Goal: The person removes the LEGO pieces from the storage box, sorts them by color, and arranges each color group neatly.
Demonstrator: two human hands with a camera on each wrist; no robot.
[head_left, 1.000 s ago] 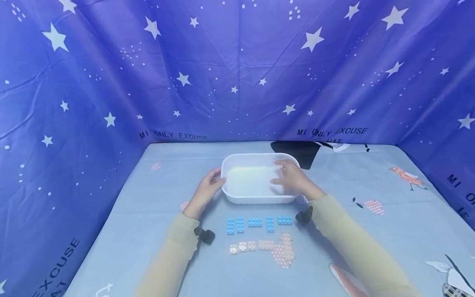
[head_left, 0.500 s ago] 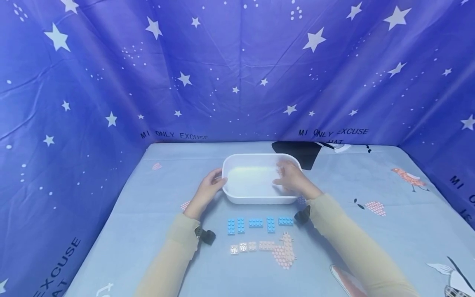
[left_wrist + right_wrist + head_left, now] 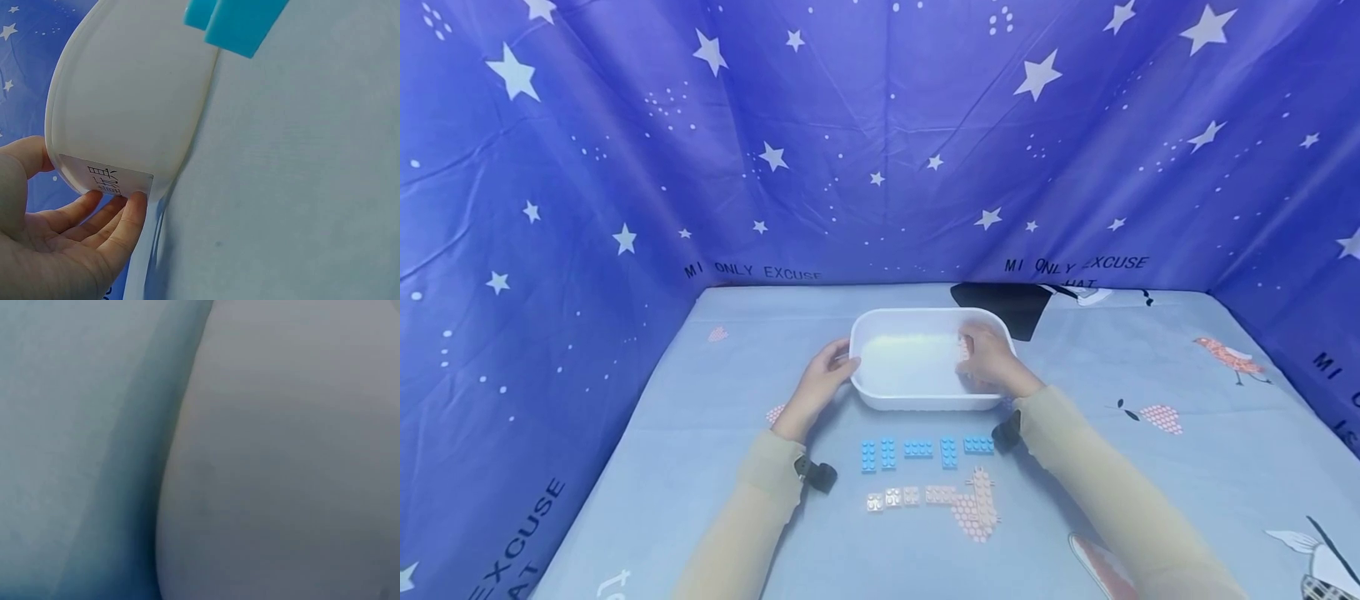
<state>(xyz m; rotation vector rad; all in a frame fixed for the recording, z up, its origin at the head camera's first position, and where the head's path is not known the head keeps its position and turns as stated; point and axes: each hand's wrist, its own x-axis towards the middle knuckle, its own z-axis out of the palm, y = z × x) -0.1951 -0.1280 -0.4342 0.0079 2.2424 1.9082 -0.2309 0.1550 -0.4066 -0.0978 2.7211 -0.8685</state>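
Note:
A white oval-cornered plastic tub [image 3: 910, 403] sits on the cloth-covered table. My left hand [image 3: 822, 380] grips its left end, thumb over the rim and fingers against the outer wall. In the left wrist view, those fingers press by a label [image 3: 119, 178] with printed characters. My right hand [image 3: 991, 360] reaches down inside the tub's right end, fingers bent toward the thumb. A faint pinkish patch shows between its fingertips; I cannot tell whether it is a held piece. The right wrist view shows only the tub's outer wall [image 3: 281, 456] and cloth.
In front of the tub lies a row of several blue building bricks [image 3: 918, 450]. Nearer me is a row of pale pinkish bricks [image 3: 912, 496], ending in a longer piece [image 3: 982, 496] over a printed heart. A blue starry curtain [image 3: 880, 125] hangs behind the table.
The right hand's fingers and thumb have drawn closer together inside the tub, and its wrist has shifted slightly left. The left hand keeps its grip. The bricks stay put.

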